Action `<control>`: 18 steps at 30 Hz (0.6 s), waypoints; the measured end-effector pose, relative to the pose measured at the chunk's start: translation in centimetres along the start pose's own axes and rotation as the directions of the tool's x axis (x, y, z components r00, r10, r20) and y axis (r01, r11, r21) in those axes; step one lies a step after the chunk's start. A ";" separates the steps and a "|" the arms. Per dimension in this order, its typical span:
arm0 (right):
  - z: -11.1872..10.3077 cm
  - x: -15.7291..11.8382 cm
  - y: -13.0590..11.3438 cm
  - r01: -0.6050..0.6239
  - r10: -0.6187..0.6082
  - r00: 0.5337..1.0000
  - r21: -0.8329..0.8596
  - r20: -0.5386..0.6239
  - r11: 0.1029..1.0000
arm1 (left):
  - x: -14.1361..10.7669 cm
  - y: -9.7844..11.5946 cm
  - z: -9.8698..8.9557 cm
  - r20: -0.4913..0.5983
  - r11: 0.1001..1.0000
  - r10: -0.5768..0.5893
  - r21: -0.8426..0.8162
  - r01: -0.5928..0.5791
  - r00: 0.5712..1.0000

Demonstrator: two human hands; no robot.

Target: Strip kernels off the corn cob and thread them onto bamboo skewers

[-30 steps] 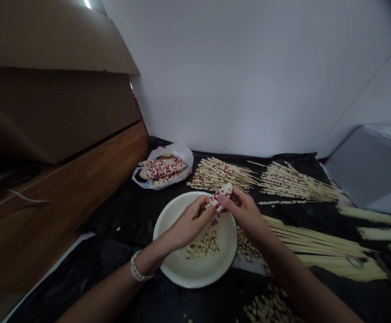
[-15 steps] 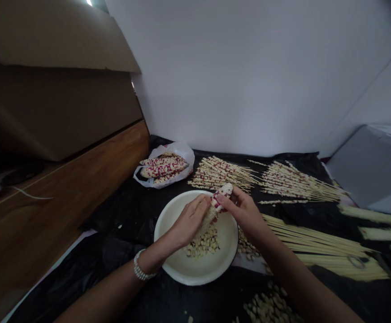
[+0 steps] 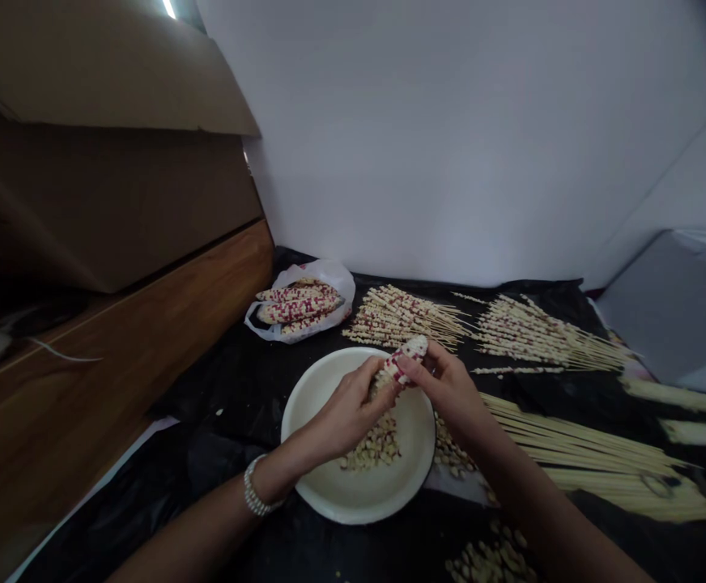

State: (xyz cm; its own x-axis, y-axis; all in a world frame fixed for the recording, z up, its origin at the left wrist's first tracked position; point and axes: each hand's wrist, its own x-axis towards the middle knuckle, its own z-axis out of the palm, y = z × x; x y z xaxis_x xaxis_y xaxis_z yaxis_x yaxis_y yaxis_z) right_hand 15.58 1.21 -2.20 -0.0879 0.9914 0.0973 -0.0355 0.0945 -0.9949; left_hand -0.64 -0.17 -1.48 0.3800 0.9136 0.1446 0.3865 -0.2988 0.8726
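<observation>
An ear of corn point(image 3: 399, 363) with cream and dark red kernels is tilted over a white bowl point(image 3: 304, 405), between my two hands. My left hand point(image 3: 353, 403) is wrapped round its lower part, which the fingers mostly hide. At the upper part, my right hand point(image 3: 444, 382) grips it with the thumb pressed on the kernels. Loose kernels point(image 3: 374, 447) lie in the bowl below. A beaded bracelet point(image 3: 256, 486) circles my left wrist.
Behind the bowl, a plastic bag point(image 3: 344, 279) holds several corn ears point(image 3: 301, 308). Kernel-threaded skewers point(image 3: 389, 316) lie in two piles on black sheeting point(image 3: 225, 380). Bare sticks point(image 3: 572, 433), bare cobs point(image 3: 699, 433) and more kernels point(image 3: 490, 559) lie rightward. A cardboard box point(image 3: 116, 194) stands left.
My left hand has shifted up along the cob, its fingers now curled round it where they were flatter before. The view has moved slightly.
</observation>
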 end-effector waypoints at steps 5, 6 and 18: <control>0.3 -0.1 0.9 -0.014 0.014 1.000 -0.010 -0.004 1.000 | -0.2 -0.2 0.1 -0.025 0.977 -0.007 0.212 0.012 1.000; 0.3 -0.1 1.0 -0.018 0.018 1.000 -0.011 0.000 1.000 | -0.2 -0.3 0.1 -0.032 0.975 -0.009 0.220 0.015 0.999; -0.3 0.2 0.6 0.010 -0.010 1.000 0.030 0.009 0.999 | 0.8 -0.4 -0.8 0.064 0.908 -0.133 -0.393 0.147 0.989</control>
State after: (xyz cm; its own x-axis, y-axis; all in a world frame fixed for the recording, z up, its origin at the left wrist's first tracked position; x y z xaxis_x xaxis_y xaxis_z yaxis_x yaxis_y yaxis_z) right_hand 15.80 1.51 -2.82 -0.0964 0.9895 0.1077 -0.0665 0.1016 -0.9926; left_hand -1.16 0.88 -1.37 0.3783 0.9257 -0.0024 0.0765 -0.0286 0.9967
